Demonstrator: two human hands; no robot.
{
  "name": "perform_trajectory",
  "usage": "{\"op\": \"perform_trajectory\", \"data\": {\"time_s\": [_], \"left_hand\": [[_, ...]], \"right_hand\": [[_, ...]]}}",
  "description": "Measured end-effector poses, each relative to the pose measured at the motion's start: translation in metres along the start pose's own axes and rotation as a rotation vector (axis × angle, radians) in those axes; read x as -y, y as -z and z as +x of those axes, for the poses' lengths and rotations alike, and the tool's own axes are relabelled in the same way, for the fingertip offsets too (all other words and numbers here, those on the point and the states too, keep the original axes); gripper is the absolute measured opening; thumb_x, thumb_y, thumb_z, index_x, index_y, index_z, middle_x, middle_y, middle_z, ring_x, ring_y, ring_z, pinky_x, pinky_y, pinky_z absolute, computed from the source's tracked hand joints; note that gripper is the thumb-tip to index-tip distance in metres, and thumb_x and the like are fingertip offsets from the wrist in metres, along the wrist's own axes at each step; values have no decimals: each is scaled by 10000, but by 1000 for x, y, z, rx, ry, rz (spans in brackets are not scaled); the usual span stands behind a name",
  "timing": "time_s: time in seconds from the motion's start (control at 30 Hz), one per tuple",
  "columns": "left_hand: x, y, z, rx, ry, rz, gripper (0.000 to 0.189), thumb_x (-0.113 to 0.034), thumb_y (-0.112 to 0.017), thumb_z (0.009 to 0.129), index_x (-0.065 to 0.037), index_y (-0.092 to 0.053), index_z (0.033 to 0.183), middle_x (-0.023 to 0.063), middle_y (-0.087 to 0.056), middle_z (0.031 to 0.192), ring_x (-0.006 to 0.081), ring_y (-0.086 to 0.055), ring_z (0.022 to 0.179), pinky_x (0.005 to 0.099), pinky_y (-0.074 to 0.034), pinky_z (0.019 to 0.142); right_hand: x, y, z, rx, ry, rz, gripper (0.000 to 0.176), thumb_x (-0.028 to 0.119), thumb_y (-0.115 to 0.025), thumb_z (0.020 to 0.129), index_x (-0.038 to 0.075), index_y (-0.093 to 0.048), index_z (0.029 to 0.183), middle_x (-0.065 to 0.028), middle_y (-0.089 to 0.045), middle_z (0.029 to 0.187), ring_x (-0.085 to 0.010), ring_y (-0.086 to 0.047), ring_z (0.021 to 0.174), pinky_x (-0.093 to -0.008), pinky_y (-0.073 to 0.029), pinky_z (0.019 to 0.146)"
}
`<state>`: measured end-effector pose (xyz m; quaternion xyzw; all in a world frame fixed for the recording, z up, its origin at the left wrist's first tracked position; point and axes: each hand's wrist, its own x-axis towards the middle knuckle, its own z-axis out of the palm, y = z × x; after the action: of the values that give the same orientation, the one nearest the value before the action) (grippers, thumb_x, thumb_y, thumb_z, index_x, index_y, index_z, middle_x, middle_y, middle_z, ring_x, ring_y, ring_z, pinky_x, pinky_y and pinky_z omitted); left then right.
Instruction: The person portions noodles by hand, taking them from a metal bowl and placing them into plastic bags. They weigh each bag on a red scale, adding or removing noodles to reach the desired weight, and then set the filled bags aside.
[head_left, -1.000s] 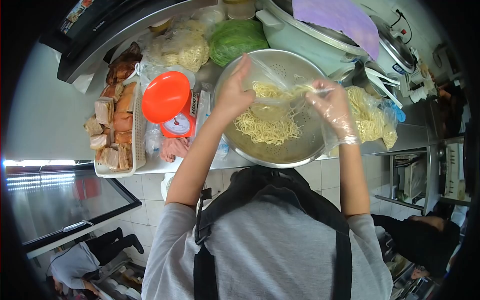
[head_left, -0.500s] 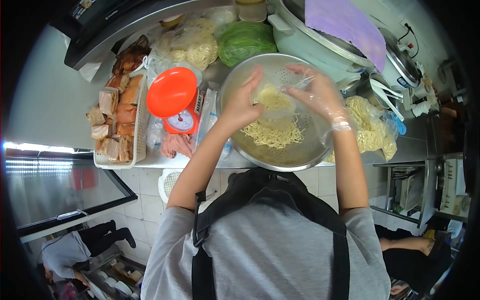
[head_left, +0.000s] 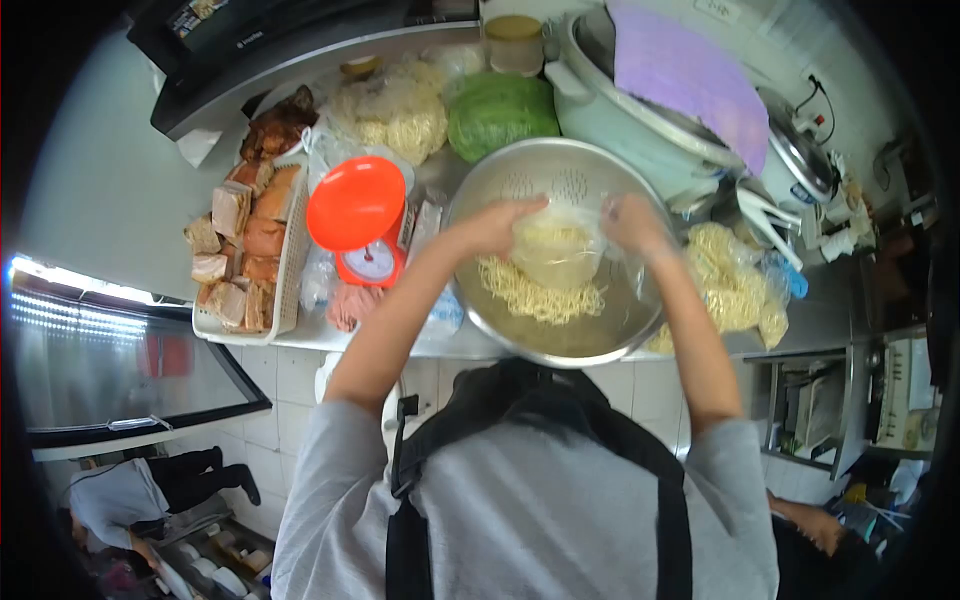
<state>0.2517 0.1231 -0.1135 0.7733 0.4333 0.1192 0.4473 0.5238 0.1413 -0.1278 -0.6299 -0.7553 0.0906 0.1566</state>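
Above the wide metal colander (head_left: 500,180), a clear plastic bag with noodles (head_left: 558,262) hangs between my two hands. My left hand (head_left: 508,226) is closed on the bag's left upper edge. On the other side, my right hand (head_left: 632,224), which seems covered by a thin clear plastic glove, is curled round the right upper edge and a little blurred. Loose yellow noodles (head_left: 540,300) lie in the colander below and in front of the bag. The bag partly hides them.
Left of the colander stands an orange kitchen scale (head_left: 358,205), beside a white basket of meat chunks (head_left: 290,290). Bagged noodles (head_left: 725,280) lie to the right. A green bag (head_left: 500,115) and a large lidded pot (head_left: 610,110) stand behind. Other people are at the lower left and right.
My hands have gone from spread fingers to closed ones gripping the bag's edges. The bag now hangs upright between them. The whole view has shifted slightly.
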Motion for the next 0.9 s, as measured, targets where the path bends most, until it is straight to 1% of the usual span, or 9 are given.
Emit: {"op": "perform_trajectory", "data": {"time_s": [0.07,0.17,0.3,0.33,0.43,0.6,0.7,0.77,0.9], "left_hand": [[-5,-6,-10,-126,-141,-26,918,210,-480,653,-199,-424,1473,98,-359,1547,231,-469,1315,323,-483,1020],[-45,14,-27,-180,-281,-160,959,228,-501,654,-225,-385,1491,82,-328,1564,243,-457,1325,302,-551,919],[26,-24,17,-61,-158,-45,918,224,-408,685,-197,-364,1499,58,-296,1578,258,-422,1354,287,-595,829],[12,-22,8,-80,-151,-85,912,222,-400,686,-191,-365,1498,55,-295,1578,260,-419,1356,284,-602,813],[-35,-10,-22,-109,-175,-247,903,218,-394,691,-187,-366,1497,56,-290,1579,261,-433,1340,289,-611,805],[6,-24,11,-127,-199,-2,900,210,-389,690,-190,-377,1496,67,-338,1557,239,-473,1305,285,-609,761],[-6,-8,1,-188,-230,-9,860,186,-390,706,-173,-400,1487,68,-402,1523,224,-498,1290,263,-594,715],[-67,42,-29,-224,-204,-182,819,163,-392,724,-153,-412,1480,60,-432,1504,232,-497,1303,256,-584,726],[-107,111,-85,-369,-337,-114,790,144,-340,723,-113,-424,1466,63,-445,1489,273,-445,1356,269,-587,760]], "right_hand": [[18,26,-19,-105,-32,114,155,170,-603,870,24,-627,824,-163,-632,729,-232,-568,609,-360,-480,642],[29,56,-33,-161,-173,647,178,169,-588,878,20,-679,839,-236,-662,840,-380,-645,735,-427,-504,723],[-14,-15,-35,22,24,89,78,71,-571,873,45,-644,863,-81,-639,666,-188,-628,660,-348,-490,646],[-6,-8,-39,-94,78,147,51,80,-582,865,48,-622,865,-44,-581,631,-136,-572,639,-315,-474,642],[25,52,-45,-30,-347,769,80,104,-595,830,44,-646,821,-101,-599,646,-220,-606,655,-344,-485,689],[13,26,-39,89,-122,353,19,76,-590,839,89,-593,825,43,-566,693,-79,-539,669,-268,-449,651],[35,63,-38,-7,-200,681,45,99,-607,831,101,-575,799,58,-517,691,-84,-515,628,-265,-446,618],[62,104,-34,70,-185,1051,60,101,-598,833,116,-561,789,69,-478,691,-65,-474,594,-249,-424,569],[119,152,-6,45,23,984,25,121,-580,818,130,-570,797,59,-475,681,-78,-464,581,-248,-426,563]]}}
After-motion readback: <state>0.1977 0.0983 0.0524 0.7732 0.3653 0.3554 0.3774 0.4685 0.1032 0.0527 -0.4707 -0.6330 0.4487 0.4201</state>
